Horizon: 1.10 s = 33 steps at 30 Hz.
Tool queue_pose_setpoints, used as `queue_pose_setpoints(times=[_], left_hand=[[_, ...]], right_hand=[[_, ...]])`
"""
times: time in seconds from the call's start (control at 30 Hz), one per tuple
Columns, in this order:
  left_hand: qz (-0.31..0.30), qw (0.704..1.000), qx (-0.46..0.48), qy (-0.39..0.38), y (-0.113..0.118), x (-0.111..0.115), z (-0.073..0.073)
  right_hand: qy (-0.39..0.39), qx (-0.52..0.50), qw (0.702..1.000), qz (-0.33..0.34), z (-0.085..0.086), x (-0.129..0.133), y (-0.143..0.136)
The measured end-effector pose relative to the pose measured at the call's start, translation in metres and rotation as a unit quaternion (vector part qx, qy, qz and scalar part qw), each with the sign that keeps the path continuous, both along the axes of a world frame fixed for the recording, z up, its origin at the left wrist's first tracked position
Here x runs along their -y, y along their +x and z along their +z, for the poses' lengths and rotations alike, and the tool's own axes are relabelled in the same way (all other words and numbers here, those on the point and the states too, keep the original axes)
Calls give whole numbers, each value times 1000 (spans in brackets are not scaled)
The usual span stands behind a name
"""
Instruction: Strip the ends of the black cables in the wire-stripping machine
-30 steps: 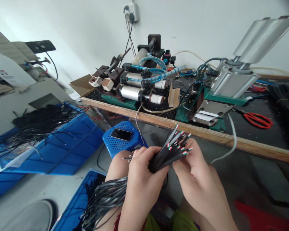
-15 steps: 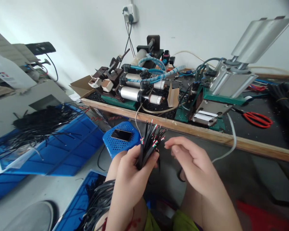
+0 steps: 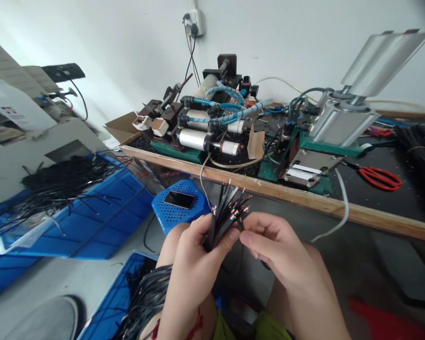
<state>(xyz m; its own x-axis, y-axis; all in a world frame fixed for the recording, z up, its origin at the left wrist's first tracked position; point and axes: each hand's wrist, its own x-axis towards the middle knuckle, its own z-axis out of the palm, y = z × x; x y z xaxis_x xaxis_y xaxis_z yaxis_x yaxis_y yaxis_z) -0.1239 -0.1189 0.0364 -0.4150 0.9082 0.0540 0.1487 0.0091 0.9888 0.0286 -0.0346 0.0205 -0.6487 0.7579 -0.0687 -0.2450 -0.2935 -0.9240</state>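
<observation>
A bunch of black cables (image 3: pixel 222 219) stands upright in my left hand (image 3: pixel 201 255), whose fingers and thumb wrap round it. Red, green and white wire ends show at the tips of the cables. Close beside the bunch, my right hand (image 3: pixel 269 238) pinches a single black cable (image 3: pixel 241 225) between thumb and fingers at the bunch's right side. More black cables (image 3: pixel 148 295) lie over my lap and a blue crate at lower left.
A wood-edged bench (image 3: pixel 304 208) carries pneumatic cylinders (image 3: pixel 194 139), an upright press (image 3: pixel 336 123) and red-handled scissors (image 3: pixel 380 178). On a blue stool (image 3: pixel 159 215) rests a phone (image 3: pixel 179 199). A blue crate (image 3: pixel 109 222) full of black cables stands left.
My right hand has moved left and down to the bunch and now pinches one cable. The left hand with the bunch has shifted slightly right.
</observation>
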Motion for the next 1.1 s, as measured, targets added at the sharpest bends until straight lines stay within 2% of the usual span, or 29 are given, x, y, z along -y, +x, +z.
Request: queue_pose_setpoints(times=[0.1, 0.27, 0.43, 0.6, 0.73, 0.87, 1.0, 1.1], left_hand=[[1, 1000, 12, -20, -1, 1, 0], [-27, 999, 41, -21, -1, 1, 3], [-33, 998, 41, -19, -1, 1, 3], [-48, 997, 48, -29, -4, 1, 1], [-42, 998, 50, -27, -3, 1, 1], [-66, 996, 59, -13, -2, 1, 1], [-89, 992, 94, -2, -2, 1, 0], [-103, 988, 111, -8, -2, 2, -1]], right_hand=[[53, 37, 997, -51, 4, 6, -2], [154, 105, 974, -130, 7, 16, -3], [260, 155, 938, -168, 11, 20, -2], [386, 185, 890, -158, 18, 19, 5], [400, 169, 895, -106, 11, 16, 14], [430, 129, 875, -183, -2, 9, 16], [441, 0, 883, -160, -9, 4, 12], [467, -20, 870, -157, -10, 2, 9]])
